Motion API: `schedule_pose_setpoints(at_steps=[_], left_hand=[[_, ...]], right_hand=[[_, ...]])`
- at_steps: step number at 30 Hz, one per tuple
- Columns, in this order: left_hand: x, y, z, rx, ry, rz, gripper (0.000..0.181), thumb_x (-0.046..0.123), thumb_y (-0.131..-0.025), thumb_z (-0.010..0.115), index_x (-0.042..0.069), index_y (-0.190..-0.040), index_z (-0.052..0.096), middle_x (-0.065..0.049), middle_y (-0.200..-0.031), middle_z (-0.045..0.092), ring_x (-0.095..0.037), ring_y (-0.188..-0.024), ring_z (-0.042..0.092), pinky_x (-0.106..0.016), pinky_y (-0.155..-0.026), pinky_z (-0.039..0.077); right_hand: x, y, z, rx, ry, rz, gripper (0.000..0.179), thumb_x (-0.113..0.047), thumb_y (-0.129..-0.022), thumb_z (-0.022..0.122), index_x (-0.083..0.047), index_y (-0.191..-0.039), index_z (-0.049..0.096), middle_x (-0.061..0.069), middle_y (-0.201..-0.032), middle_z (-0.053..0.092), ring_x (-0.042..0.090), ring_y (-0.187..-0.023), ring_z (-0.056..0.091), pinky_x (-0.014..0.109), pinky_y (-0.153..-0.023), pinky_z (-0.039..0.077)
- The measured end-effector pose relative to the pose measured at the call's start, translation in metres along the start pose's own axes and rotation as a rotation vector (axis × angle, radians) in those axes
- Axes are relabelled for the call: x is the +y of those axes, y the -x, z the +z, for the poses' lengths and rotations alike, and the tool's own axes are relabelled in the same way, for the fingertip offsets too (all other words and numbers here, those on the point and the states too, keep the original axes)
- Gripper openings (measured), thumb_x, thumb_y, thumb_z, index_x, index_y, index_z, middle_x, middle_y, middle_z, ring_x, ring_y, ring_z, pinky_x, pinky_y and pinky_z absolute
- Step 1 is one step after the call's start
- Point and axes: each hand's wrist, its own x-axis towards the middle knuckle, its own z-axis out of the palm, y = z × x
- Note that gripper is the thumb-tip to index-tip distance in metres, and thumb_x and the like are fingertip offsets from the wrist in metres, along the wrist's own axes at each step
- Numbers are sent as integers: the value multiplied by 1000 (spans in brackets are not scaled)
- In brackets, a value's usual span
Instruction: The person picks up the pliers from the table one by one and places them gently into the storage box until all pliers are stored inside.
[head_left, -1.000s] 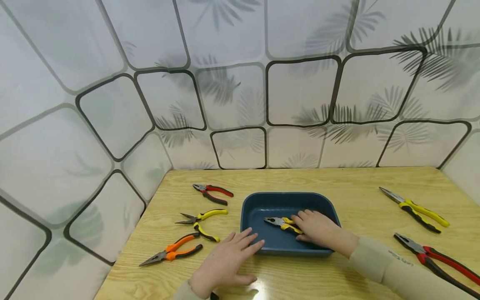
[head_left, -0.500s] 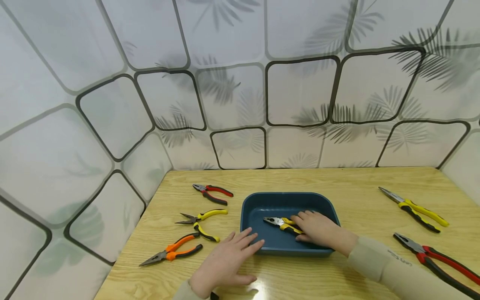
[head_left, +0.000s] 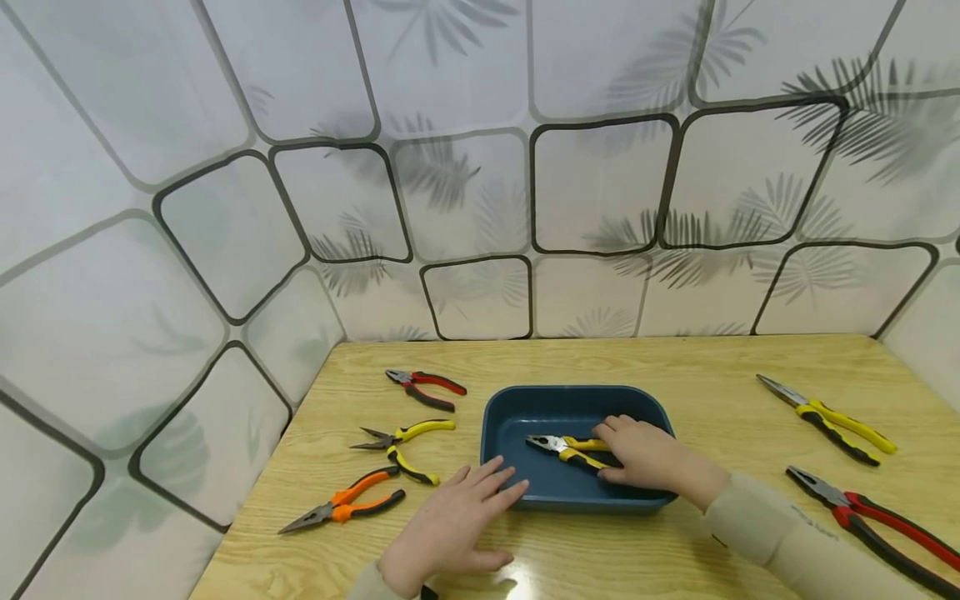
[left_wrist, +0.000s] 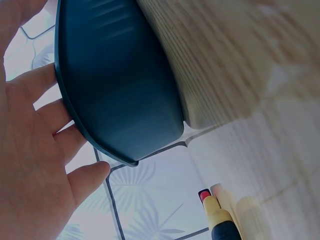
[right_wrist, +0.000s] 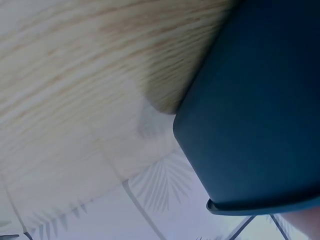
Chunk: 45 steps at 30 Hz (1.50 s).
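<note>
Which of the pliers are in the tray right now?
The yellow-and-black pliers whose handle ends the right hand covers. Only these lie in the blue tray; the other pliers in view lie on the table.

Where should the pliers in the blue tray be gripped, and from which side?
Probably across both yellow-and-black handles, from above on the person's right: the pliers lie flat with handles toward the right hand, and the tray is walled all round.
</note>
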Motion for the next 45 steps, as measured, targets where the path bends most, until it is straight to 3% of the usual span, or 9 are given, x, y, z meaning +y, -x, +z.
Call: schedule_pose_setpoints(at_steps=[5,14,45], left_hand=[[-1,0,0,-3,7,1,73,55,-79,53,20,-139,30,-5,-138,35,-21,-130,20,-48,-94,32],[-1,0,0,0,15,4,73,54,-80,53,19,-139,30,-6,-138,35,-21,-130,19,-48,-95,31],[0,0,1,3,6,1,73,55,-79,54,20,-139,32,-5,-138,36,-21,-130,20,-48,-95,32]], right_hand=[[-3,0,-1,-41,-16,32,49,-37,-73,70,-2,-104,57,5,-90,53,17,-76,48,34,-64,43],[-5,-2,3,-30,-14,37,45,-30,-70,72,0,-101,58,7,-92,53,20,-80,49,36,-67,44],[-3,0,9,-43,-82,-95,41,-32,-69,73,-8,-99,57,-3,-89,50,13,-79,47,31,-68,44]])
